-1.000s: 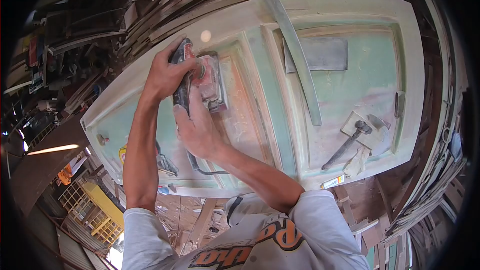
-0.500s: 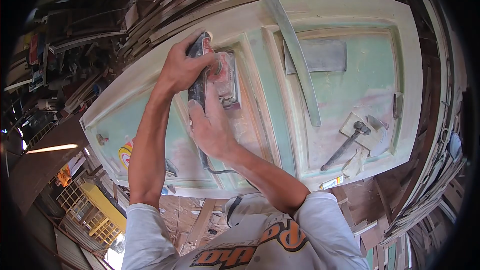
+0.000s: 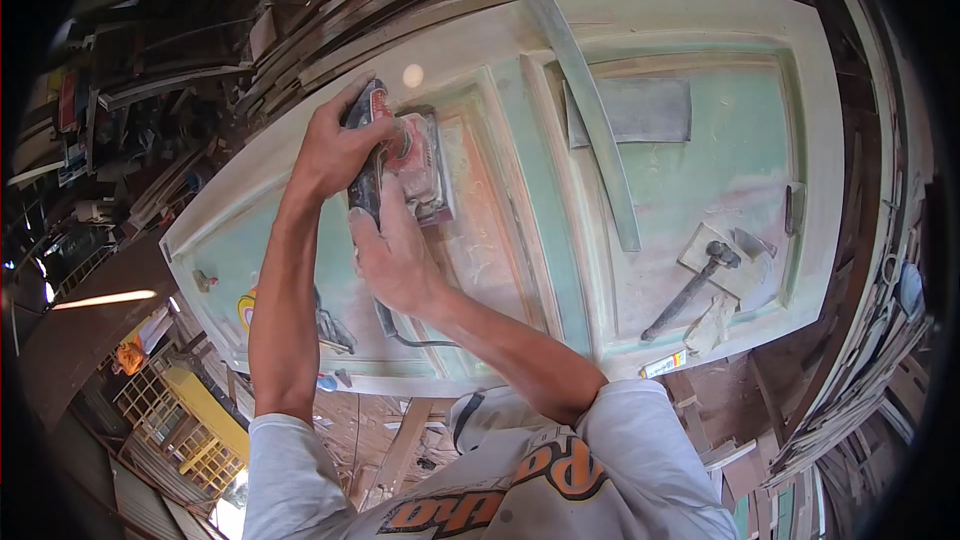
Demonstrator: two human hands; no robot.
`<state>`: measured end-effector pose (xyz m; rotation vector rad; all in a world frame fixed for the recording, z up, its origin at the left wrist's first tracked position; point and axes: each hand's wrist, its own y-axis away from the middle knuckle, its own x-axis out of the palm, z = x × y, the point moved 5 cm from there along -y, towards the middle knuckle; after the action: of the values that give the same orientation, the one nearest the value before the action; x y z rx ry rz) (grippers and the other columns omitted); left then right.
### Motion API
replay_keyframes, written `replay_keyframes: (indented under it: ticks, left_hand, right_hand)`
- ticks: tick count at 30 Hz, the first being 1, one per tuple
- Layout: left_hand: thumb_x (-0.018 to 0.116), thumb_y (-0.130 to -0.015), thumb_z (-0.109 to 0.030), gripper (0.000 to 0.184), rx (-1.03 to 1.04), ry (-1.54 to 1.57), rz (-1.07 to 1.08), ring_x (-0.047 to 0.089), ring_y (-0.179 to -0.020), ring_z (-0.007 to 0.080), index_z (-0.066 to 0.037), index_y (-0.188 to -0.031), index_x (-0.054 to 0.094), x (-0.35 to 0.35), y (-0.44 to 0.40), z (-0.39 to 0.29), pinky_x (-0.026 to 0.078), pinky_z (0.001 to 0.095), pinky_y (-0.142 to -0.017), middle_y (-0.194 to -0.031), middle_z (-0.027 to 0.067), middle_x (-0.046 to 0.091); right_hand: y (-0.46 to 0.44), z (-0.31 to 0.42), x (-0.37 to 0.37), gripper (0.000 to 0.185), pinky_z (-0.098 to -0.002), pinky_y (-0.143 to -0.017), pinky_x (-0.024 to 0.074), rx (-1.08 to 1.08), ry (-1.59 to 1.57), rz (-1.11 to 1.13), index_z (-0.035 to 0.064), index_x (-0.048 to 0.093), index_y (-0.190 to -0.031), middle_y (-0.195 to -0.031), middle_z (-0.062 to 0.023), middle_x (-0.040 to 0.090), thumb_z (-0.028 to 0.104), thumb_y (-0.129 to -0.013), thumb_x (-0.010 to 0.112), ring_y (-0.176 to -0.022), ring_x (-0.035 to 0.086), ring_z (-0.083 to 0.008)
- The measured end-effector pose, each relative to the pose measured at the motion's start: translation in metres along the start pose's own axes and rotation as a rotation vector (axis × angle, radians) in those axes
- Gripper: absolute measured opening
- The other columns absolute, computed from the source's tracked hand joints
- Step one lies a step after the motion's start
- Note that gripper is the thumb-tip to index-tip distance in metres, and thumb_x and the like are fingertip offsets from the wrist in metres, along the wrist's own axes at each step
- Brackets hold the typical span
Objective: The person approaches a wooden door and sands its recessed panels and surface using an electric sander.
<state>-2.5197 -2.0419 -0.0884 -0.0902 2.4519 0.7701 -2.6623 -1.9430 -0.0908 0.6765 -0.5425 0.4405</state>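
Note:
A red and black electric sander (image 3: 412,162) lies on a recessed panel of the pale green and whitish wooden door (image 3: 660,15). My left hand (image 3: 345,138) is wrapped round the sander's far end, its thumb across the black body. Nearer me, my right hand (image 3: 393,258) grips the other end, with fingers along the body. The sander's dark cord (image 3: 400,340) trails below my right hand across the door. Part of the sander's body is hidden by my fingers.
On the door's right half lie a hammer (image 3: 690,292), a dark grey sheet (image 3: 650,110), a long flat strip (image 3: 585,90) and a tube (image 3: 663,364). A round yellow tin (image 3: 247,309) is partly behind my left forearm. Stacked boards (image 3: 330,30) border the far edge.
Both hands have shifted the sander left across the panel, uncovering more of the panel's pinkish right part. A round pale spot on the door frame now shows fully.

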Motion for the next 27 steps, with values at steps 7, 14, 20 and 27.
replay_keyframes:
  ticks: [7, 14, 20, 27]
  left_hand:
    - [0.084, -0.09, -0.025, 0.088, 0.071, 0.029, 0.011, 0.067, -0.09, 0.0132, 0.012, -0.164, 0.056, 0.022, -0.009, -0.022, 0.057, 0.0294, -0.088, -0.099, 0.0056, 0.077]
    - [0.084, -0.091, -0.024, 0.086, 0.067, 0.051, 0.048, 0.068, -0.091, 0.0127, 0.013, -0.164, 0.056, 0.021, -0.011, -0.028, 0.057, 0.0288, -0.09, -0.101, 0.0054, 0.077]
    - [0.084, -0.091, -0.022, 0.086, 0.015, 0.047, -0.001, 0.067, -0.094, 0.0127, 0.012, -0.165, 0.055, -0.003, -0.002, 0.008, 0.057, 0.0285, -0.092, -0.103, 0.0052, 0.077]
    - [0.084, -0.091, -0.022, 0.086, 0.023, 0.025, -0.013, 0.067, -0.094, 0.0131, 0.012, -0.165, 0.055, 0.0, -0.003, 0.0, 0.057, 0.0287, -0.093, -0.103, 0.0048, 0.077]
  right_hand:
    - [0.005, 0.011, -0.021, 0.04, -0.0331, -0.058, 0.05, -0.012, 0.132, -0.084, 0.0028, 0.043, -0.151, -0.092, -0.004, 0.058, 0.018, -0.116, 0.056, -0.067, 0.058, -0.0121]
    - [0.001, 0.012, -0.024, 0.04, -0.0336, -0.058, 0.0499, 0.013, 0.1, -0.039, 0.0041, 0.041, -0.151, -0.09, -0.0036, 0.057, 0.016, -0.115, 0.055, -0.067, 0.057, -0.0115]
    - [-0.001, 0.006, 0.0, 0.048, -0.0332, -0.06, 0.0503, 0.054, 0.025, 0.02, 0.001, 0.037, -0.157, -0.091, -0.0044, 0.056, 0.018, -0.115, 0.055, -0.069, 0.057, -0.0121]
    - [-0.001, 0.008, -0.003, 0.054, -0.0338, -0.06, 0.0506, 0.082, 0.106, 0.015, 0.0014, 0.036, -0.162, -0.093, -0.0047, 0.057, 0.019, -0.115, 0.055, -0.07, 0.058, -0.0124]
